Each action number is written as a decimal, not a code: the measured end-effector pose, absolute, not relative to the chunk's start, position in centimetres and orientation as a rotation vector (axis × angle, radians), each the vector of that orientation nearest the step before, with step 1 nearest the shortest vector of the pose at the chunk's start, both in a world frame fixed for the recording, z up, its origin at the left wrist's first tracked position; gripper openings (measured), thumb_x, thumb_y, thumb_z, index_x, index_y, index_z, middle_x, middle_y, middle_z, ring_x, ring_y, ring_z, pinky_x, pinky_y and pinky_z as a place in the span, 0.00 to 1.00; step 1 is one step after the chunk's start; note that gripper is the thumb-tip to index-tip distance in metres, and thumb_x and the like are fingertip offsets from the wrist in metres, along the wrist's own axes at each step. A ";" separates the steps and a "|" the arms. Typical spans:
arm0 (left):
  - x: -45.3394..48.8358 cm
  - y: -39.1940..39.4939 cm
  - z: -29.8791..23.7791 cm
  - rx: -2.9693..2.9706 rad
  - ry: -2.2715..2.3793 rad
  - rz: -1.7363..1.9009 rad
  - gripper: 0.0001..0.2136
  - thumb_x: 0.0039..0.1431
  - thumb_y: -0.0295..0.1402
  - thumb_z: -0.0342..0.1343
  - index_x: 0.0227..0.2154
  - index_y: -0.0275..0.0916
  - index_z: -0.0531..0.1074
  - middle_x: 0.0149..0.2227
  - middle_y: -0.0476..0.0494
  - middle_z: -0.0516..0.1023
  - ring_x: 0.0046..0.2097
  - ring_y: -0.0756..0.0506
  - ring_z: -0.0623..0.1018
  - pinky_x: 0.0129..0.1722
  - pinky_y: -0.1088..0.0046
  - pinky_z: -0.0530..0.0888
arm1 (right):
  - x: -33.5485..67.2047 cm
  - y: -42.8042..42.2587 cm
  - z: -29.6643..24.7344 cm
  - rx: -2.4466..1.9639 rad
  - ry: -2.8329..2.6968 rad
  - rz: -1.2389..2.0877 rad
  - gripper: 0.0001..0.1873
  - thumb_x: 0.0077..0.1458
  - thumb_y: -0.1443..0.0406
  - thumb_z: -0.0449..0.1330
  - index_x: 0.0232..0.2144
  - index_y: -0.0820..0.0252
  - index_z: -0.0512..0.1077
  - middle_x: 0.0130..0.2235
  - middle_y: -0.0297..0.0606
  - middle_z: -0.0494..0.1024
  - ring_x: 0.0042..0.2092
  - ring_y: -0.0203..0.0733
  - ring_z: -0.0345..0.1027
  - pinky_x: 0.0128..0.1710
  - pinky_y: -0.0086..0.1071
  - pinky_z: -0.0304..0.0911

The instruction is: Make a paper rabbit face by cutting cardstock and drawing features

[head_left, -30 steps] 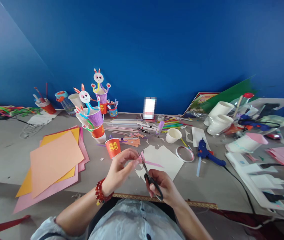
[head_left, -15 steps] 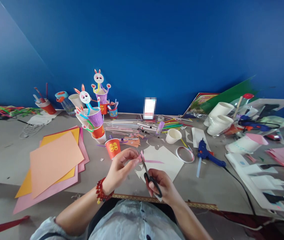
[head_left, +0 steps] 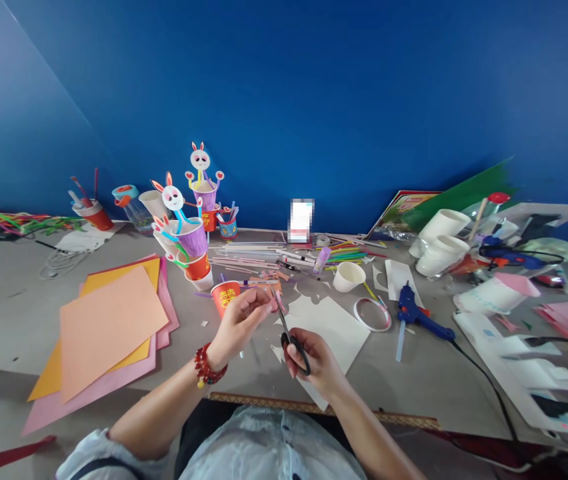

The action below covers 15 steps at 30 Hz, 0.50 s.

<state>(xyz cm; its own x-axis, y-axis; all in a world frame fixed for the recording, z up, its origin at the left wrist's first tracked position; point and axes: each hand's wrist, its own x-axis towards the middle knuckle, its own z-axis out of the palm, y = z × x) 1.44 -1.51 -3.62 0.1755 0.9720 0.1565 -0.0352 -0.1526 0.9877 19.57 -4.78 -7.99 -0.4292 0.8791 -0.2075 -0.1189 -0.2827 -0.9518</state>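
Note:
My left hand (head_left: pixel 242 319) is closed in a pinch on a small piece of pink paper (head_left: pixel 278 301). My right hand (head_left: pixel 319 360) grips black-handled scissors (head_left: pixel 295 353), fingers in the loops. The blades point up and away, beside the pink paper at my left fingertips; whether they touch it I cannot make out. Under and behind the scissors lies a white paper sheet (head_left: pixel 341 330) with cut-out edges. Just behind my left hand stands a red paper cup (head_left: pixel 225 293) with gold characters, partly covered by the hand.
At left lie stacked coloured sheets (head_left: pixel 111 327). Behind them stand rabbit-faced cup figures (head_left: pixel 189 237). To the right are a white cup (head_left: pixel 349 277), a tape roll (head_left: pixel 371 315), a blue glue gun (head_left: pixel 421 317) with its cord, and a power strip (head_left: pixel 494 367). Straws and pens (head_left: pixel 264 253) lie behind.
Both hands have shifted slightly left, the scissors with them. The long pinkish strip seen to the right of the blades is no longer visible there.

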 end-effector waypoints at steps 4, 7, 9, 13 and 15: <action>1.1 -0.9 -3.9 1.400 1.018 1.200 0.10 0.63 0.39 0.56 0.33 0.37 0.72 0.36 0.43 0.75 0.39 0.45 0.74 0.40 0.70 0.71 | 19.0 -4.4 -8.1 -1.026 -1.179 1.813 0.31 0.44 0.39 0.66 0.24 0.59 0.64 0.16 0.29 0.67 0.16 0.26 0.49 0.14 0.24 0.39; 0.7 -0.5 -4.0 1.443 1.075 1.169 0.10 0.63 0.40 0.55 0.32 0.38 0.72 0.35 0.44 0.76 0.38 0.46 0.74 0.38 0.72 0.70 | 18.6 -4.0 -8.1 -1.021 -1.144 1.820 0.30 0.45 0.40 0.67 0.23 0.59 0.64 0.16 0.28 0.66 0.16 0.26 0.49 0.14 0.24 0.38; 0.5 -0.3 -3.9 1.498 1.131 1.139 0.11 0.63 0.40 0.55 0.31 0.38 0.72 0.34 0.45 0.76 0.36 0.47 0.74 0.35 0.74 0.69 | 18.4 -3.8 -8.1 -1.014 -1.119 1.841 0.30 0.44 0.40 0.67 0.24 0.60 0.64 0.16 0.28 0.66 0.16 0.26 0.48 0.14 0.24 0.38; 0.0 0.1 -3.6 1.578 1.207 1.114 0.12 0.62 0.41 0.55 0.29 0.38 0.69 0.31 0.48 0.73 0.31 0.50 0.70 0.29 0.77 0.65 | 18.0 -3.4 -8.2 -1.000 -1.054 1.920 0.30 0.44 0.40 0.67 0.24 0.60 0.64 0.16 0.28 0.66 0.16 0.26 0.48 0.13 0.24 0.37; -0.2 0.2 -3.5 1.570 1.222 1.092 0.13 0.62 0.42 0.55 0.28 0.39 0.68 0.31 0.49 0.72 0.30 0.51 0.69 0.27 0.78 0.63 | 17.8 -3.4 -8.4 -0.987 -1.012 1.963 0.30 0.44 0.40 0.67 0.24 0.60 0.65 0.16 0.27 0.65 0.16 0.26 0.48 0.14 0.24 0.36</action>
<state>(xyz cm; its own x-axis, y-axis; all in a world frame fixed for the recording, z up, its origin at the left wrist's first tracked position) -0.24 0.16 -3.47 0.1432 0.9805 0.1346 0.2435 -0.1667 0.9555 17.83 -3.39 -8.37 -0.4586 0.8354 -0.3029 -0.2381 -0.4440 -0.8638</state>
